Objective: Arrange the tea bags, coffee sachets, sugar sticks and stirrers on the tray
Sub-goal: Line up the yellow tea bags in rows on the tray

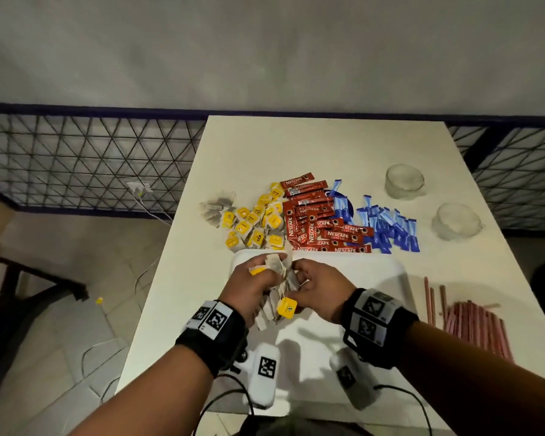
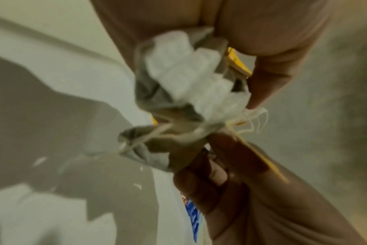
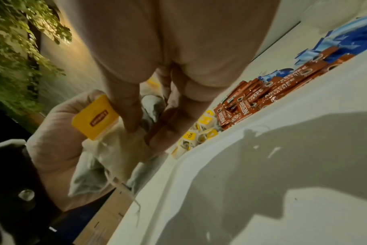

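Fingers [image 1: 258, 272] of our left hand [image 1: 249, 287] curl round a bunch of tea bags [image 1: 280, 284] above the white tray [image 1: 375, 269], while our right hand [image 1: 321, 287] pinches the same bunch from the other side; loose tea bags, coffee sachets [image 1: 321, 228], sugar sticks [image 1: 387, 228] and stirrers [image 1: 472, 325] lie on the surface [image 1: 233, 152]. From the left wrist, crumpled pale bags [image 2: 184, 86] with yellow tags sit between both hands. From the right wrist, thumb and fingers [image 3: 132, 112] nip one bag beside a yellow tag [image 3: 94, 117].
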### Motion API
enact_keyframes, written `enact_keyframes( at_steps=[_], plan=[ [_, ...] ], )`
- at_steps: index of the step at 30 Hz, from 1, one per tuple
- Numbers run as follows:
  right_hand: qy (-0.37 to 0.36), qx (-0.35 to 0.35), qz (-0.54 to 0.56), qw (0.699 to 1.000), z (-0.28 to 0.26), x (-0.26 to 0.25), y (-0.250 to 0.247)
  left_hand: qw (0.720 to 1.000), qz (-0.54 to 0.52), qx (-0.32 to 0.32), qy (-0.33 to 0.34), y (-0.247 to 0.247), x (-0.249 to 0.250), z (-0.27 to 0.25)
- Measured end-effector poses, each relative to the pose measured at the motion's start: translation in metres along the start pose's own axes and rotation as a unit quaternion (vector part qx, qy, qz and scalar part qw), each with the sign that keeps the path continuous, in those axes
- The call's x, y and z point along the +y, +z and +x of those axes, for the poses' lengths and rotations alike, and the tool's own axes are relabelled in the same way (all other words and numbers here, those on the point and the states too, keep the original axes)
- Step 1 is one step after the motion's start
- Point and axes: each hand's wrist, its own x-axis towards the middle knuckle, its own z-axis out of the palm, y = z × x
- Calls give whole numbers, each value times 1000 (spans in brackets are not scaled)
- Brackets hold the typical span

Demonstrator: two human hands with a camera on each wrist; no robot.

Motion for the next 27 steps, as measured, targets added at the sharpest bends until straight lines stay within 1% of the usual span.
enact_keyframes(
  at_steps=[3,5,8,11,12,14,15,17,19,22,25,27],
  plan=[
    [30,13,-98,995,5,0,6,1000,-20,-2,-11,-4,-12,5],
    [39,7,-113,993,6,-1,8,1000,-29,-7,-9,-5,-19,6],
    [61,10,-87,994,8,2,9,1000,-17,-2,-6,-2,-27,8],
    [73,50,-37,995,13,6,11,998,-24,52,7,-2,-24,13],
    [75,60,-40,995,15,8,12,998,-37,54,7,-2,-21,14],
    [73,41,-43,996,20,10,15,996,-74,46,5,-1,-15,14],
    [71,24,-24,997,21,10,16,994,-102,47,8,0,-14,15],
    [59,-4,41,997,22,8,15,985,-158,60,22,2,-11,17],
    [41,-39,96,994,19,6,10,979,-187,79,21,3,-9,18],
    [26,-101,124,987,12,3,1,971,-214,100,29,1,-10,20],
    [16,-110,169,979,9,4,-9,961,-247,122,30,-4,-13,22],
    [1,-105,198,974,9,4,-16,957,-260,121,37,-11,-11,21]
  ],
)
